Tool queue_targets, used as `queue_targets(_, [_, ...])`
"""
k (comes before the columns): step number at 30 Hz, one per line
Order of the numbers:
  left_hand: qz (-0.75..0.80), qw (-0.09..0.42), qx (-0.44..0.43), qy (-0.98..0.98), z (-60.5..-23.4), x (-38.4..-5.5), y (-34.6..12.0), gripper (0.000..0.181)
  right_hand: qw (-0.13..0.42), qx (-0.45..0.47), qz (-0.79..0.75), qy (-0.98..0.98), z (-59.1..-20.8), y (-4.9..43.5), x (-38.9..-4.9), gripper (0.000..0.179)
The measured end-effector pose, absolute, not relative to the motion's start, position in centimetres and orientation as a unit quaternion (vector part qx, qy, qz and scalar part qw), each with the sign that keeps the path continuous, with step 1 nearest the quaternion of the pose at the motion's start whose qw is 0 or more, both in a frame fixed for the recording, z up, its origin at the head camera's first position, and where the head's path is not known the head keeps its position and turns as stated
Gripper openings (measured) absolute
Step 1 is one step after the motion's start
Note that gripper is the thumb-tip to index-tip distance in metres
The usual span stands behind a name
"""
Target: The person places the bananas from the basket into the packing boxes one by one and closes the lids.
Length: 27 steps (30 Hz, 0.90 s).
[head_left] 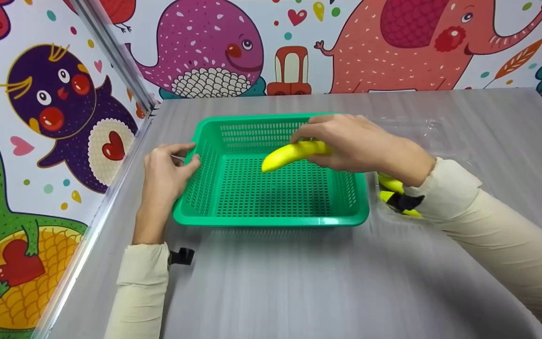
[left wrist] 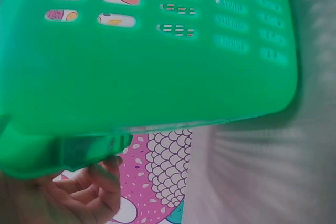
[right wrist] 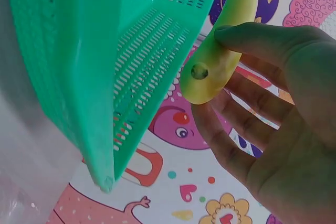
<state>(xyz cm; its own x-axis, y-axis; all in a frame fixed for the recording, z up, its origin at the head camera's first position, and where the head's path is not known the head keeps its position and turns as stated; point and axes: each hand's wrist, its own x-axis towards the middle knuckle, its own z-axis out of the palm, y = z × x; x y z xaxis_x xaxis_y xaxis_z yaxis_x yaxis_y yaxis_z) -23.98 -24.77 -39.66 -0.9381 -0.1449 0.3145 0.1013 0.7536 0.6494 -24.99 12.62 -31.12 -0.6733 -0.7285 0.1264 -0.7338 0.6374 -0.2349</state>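
Observation:
A green plastic basket (head_left: pixel 271 221) with slotted walls and floor stands on the table. At its left rim my left hand (head_left: pixel 167 172) holds on, thumb and fingers at the edge; the left wrist view shows its curled fingers (left wrist: pixel 107 179) beside the rim. Over the basket's right part, my right hand (head_left: pixel 346 143) grips a yellow toy banana (head_left: pixel 292 154) between thumb and fingers. One end of the banana points left and down over the basket floor. In the right wrist view the thumb (right wrist: pixel 262 38) presses along the banana's side and its dark-tipped end faces the camera.
Right of the basket, partly under my right forearm, lies a clear plastic tray (head_left: pixel 400 217) with more yellow pieces (head_left: pixel 391 183) in it. Painted animal walls (head_left: pixel 210 28) rise behind and at the left, with a metal corner post (head_left: pixel 115 47) between them.

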Motion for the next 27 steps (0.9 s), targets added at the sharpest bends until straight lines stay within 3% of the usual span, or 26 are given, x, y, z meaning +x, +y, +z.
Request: queue_targets(27, [-0.351,0.172,0.018,-0.92,-39.7,-24.0,-24.8,0.03,0.038,0.333,0.155,-0.929,-31.7,19.7,-22.8,0.045])
